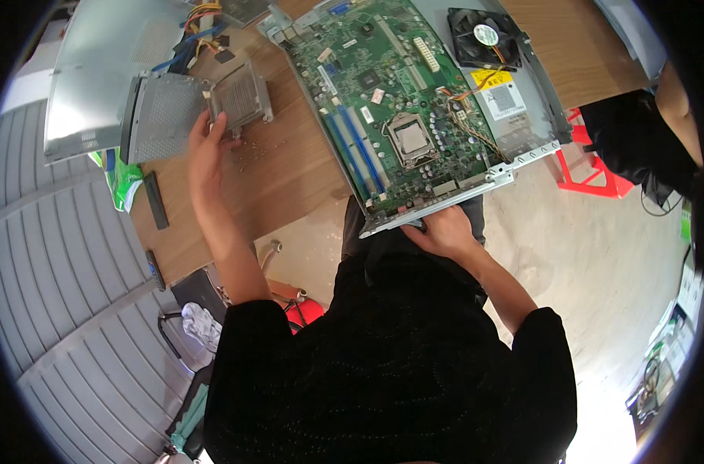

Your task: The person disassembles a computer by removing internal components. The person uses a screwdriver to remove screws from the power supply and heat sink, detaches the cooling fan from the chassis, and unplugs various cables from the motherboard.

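Note:
An open computer case tray (pixel 444 206) juts past the table's near edge toward my body. Inside it lies a green motherboard (pixel 371 81) with a bare processor (pixel 411 139) in its socket and blue and white memory slots (pixel 356 151). My right hand (pixel 448 232) grips the tray's near edge, some fingers hidden beneath it. To the left, my left hand (pixel 207 151) has thumb and fingers at the near corner of a square, finned metal heat sink (pixel 242 99) on the table. Small screws (pixel 263 152) are scattered beside it.
A black fan (pixel 485 37) sits in the tray's far right. A perforated metal bracket (pixel 165 116) and a large metal panel (pixel 97 85) stand left of the heat sink, below loose cables (pixel 201 39). Another person's arm (pixel 676 116) shows at the right, near a red stool (pixel 595 178).

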A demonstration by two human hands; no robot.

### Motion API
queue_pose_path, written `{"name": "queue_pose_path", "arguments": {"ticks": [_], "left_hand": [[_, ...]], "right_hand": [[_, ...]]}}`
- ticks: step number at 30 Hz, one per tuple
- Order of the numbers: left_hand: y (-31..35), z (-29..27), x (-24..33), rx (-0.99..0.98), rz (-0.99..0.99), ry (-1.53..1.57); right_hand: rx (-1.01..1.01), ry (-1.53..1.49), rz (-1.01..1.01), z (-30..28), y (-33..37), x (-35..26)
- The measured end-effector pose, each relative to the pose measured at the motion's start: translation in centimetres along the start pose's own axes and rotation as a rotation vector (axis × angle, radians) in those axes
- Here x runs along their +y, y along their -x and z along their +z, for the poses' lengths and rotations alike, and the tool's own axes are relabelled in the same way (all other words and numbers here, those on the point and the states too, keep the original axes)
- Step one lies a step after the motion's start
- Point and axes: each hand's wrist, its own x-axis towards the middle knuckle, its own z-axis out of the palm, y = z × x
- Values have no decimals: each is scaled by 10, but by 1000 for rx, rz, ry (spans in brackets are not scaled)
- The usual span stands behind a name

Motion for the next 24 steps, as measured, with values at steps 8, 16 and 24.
{"name": "queue_pose_path", "arguments": {"ticks": [8,16,24], "left_hand": [[28,17,24,34,59,19],[49,57,74,-199,175,-34],[61,111,74,-366,201,-202]], "right_hand": [[-1,-13,-38,3,1,7],[21,-25,-40,8,3,10],[-8,-3,-17,5,4,11]]}}
